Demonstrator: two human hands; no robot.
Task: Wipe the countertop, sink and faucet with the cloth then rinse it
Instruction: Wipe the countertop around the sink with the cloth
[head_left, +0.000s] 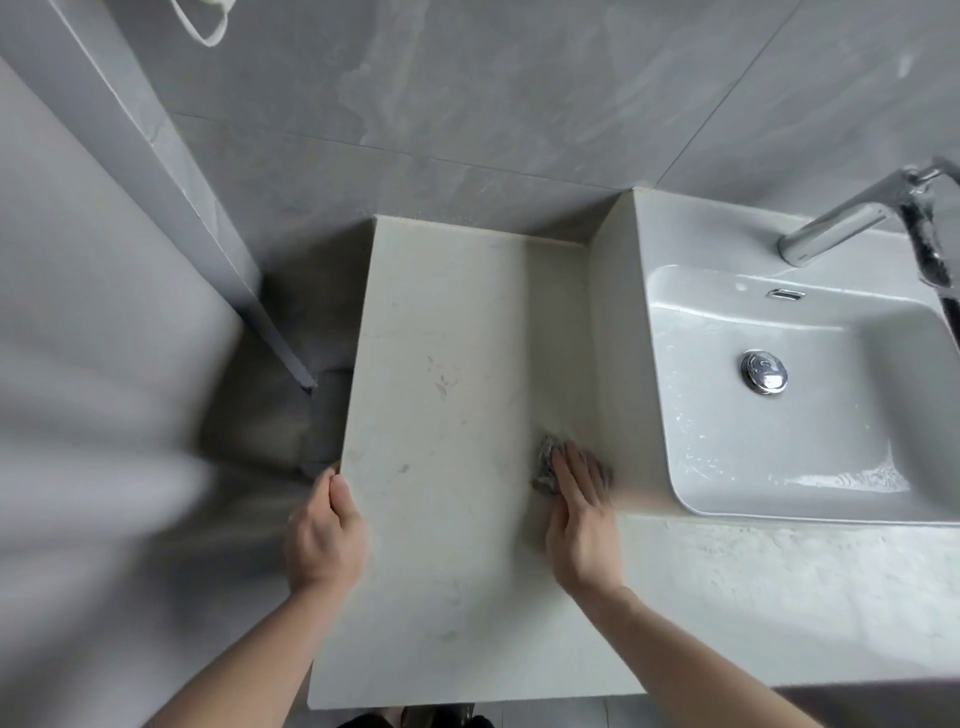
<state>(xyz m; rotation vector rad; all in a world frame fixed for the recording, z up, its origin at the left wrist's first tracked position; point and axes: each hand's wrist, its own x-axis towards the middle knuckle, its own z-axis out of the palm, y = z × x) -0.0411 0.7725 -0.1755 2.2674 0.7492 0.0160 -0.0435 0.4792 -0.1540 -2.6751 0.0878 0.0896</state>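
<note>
- I saw the grey tiled wall (467, 104) filling the top of the view, behind everything else.
- The pale countertop (441, 364) ran from that wall toward me, with faint marks on its surface, and continued to the right in front of the basin.
- The white sink (649, 322) sat on the countertop at the right; its basin was wet near the front, with a chrome drain plug (763, 372) in the middle of the floor.
- The chrome faucet (831, 223) reached in from the upper right, its spout over the back of the basin.
- My left hand (324, 530) gripped the countertop's left edge, thumb on top, fingers curled over the side.
- My right hand (582, 514) lay flat, fingers straight and together, pressing on the cloth just beside the sink's left wall.
- The grey cloth (545, 462) was bunched under those fingers on the countertop, showing mostly at their left.
</note>
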